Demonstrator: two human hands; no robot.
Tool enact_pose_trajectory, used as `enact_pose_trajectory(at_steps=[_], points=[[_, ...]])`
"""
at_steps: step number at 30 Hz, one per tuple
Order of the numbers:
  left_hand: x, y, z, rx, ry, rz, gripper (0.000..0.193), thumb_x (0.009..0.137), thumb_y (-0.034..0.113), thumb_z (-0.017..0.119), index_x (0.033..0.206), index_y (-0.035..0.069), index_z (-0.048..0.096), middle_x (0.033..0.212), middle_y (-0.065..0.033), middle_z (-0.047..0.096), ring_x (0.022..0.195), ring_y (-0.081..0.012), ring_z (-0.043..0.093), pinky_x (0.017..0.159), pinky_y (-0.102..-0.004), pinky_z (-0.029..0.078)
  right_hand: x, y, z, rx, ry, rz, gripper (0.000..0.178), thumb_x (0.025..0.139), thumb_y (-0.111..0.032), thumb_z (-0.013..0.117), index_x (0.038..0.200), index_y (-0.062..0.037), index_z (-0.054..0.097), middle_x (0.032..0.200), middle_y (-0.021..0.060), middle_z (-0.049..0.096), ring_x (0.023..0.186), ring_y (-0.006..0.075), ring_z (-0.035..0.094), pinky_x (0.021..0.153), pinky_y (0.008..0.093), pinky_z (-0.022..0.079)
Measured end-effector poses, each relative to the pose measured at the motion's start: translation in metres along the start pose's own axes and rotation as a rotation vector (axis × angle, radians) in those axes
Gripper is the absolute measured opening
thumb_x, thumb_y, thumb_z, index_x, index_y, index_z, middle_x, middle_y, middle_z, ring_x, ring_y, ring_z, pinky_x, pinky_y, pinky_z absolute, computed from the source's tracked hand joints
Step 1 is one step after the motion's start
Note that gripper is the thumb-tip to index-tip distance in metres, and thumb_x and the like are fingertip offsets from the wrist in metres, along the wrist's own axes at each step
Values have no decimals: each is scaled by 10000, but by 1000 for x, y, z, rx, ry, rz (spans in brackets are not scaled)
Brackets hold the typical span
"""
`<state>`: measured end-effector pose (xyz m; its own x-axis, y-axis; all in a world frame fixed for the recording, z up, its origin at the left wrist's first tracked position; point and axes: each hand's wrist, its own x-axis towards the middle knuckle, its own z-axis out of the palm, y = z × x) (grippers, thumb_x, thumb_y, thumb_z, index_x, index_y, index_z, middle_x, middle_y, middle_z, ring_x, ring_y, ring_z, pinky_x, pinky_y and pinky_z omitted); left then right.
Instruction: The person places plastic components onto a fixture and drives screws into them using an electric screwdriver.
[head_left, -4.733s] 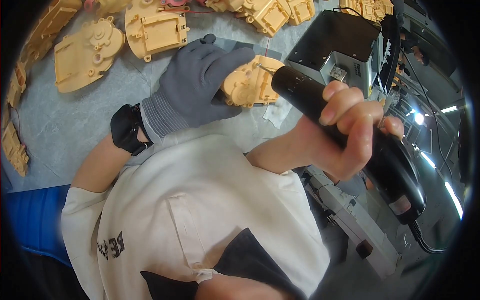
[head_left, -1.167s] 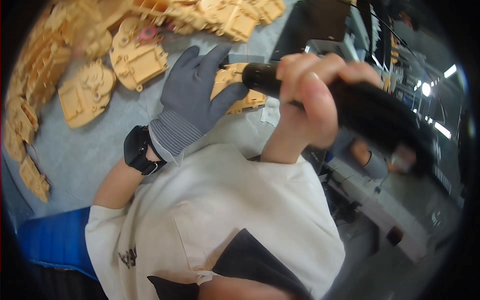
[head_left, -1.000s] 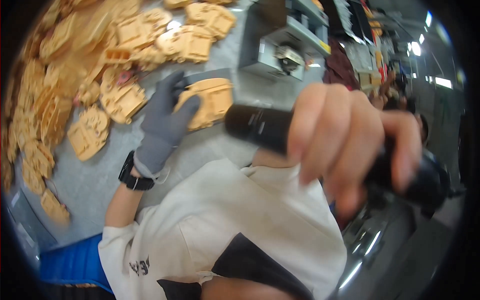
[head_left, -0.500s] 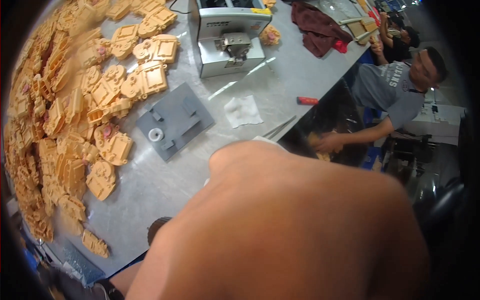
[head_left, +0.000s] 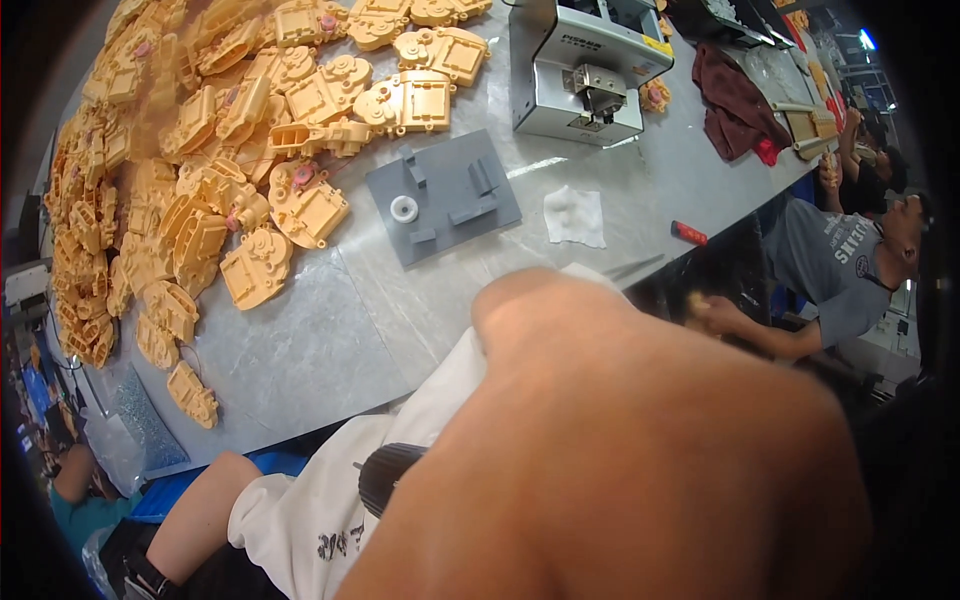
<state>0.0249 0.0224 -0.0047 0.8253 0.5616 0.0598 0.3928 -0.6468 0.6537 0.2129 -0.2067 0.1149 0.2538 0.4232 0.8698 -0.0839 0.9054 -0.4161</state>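
A bare hand or arm, seemingly my right hand (head_left: 640, 430), fills the lower right of the head view, very close and blurred. Its fingers are hidden, so a grip cannot be made out. Behind it runs white cloth (head_left: 300, 520) with dark marks. A dark ribbed round thing (head_left: 388, 478) shows partly beside the skin; whether it is held is hidden. At lower left a bare limb (head_left: 200, 510) comes out of the white cloth, with a black band (head_left: 150, 575) near the picture's edge. No left hand shows. Beyond, a grey fixture plate (head_left: 440, 200) with raised blocks and a white ring (head_left: 403, 209) lies on the table.
Many tan plastic housings (head_left: 310, 205) cover the left of the grey table (head_left: 330, 330). A silver machine (head_left: 580, 90) stands at the back. White wipe (head_left: 574, 216), red cylinder (head_left: 689, 233), tweezers (head_left: 635, 267) and maroon cloth (head_left: 735, 105) lie rightward. A co-worker (head_left: 830, 260) sits at right.
The whole scene has shifted right in the picture and tilted, showing more white cloth and limb at lower left. The close hand or arm still covers the lower right.
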Motion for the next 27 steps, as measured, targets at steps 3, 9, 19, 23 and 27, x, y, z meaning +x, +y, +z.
enact_pose_trajectory(at_steps=[3,9,19,23,27], points=[[-12,-2,-7,64,1,-13,584,758,204,649,1270,36,422,1216,-167,470,1072,-271,498,925,-366,399,-1,3,8,-7,15,7,156,742,11,619,839,-108,593,711,12,624,558,137,575,568,272,457],[-27,14,-16,190,-5,-59,611,739,212,665,1275,46,424,1231,-171,463,1107,-284,484,947,-374,384,-1,6,14,-6,49,35,130,746,10,607,815,-100,594,697,16,624,543,141,579,546,264,460],[-20,-15,41,443,275,107,652,670,229,743,1220,30,453,1173,-174,513,1084,-337,479,936,-392,385,-9,3,6,-117,124,64,98,754,9,588,776,-86,596,672,23,623,516,147,585,510,251,466],[-18,-34,57,463,529,99,605,683,156,731,1204,35,448,1096,-135,527,1038,-294,513,898,-381,417,-7,4,-1,-127,161,75,90,757,9,580,760,-80,596,662,26,622,506,150,587,495,246,468],[-20,-34,37,-110,447,-68,642,718,34,646,1295,5,364,1128,-134,511,1050,-225,513,926,-329,402,0,2,-21,-126,168,82,88,760,8,572,744,-75,597,652,29,622,495,153,590,481,240,470]])
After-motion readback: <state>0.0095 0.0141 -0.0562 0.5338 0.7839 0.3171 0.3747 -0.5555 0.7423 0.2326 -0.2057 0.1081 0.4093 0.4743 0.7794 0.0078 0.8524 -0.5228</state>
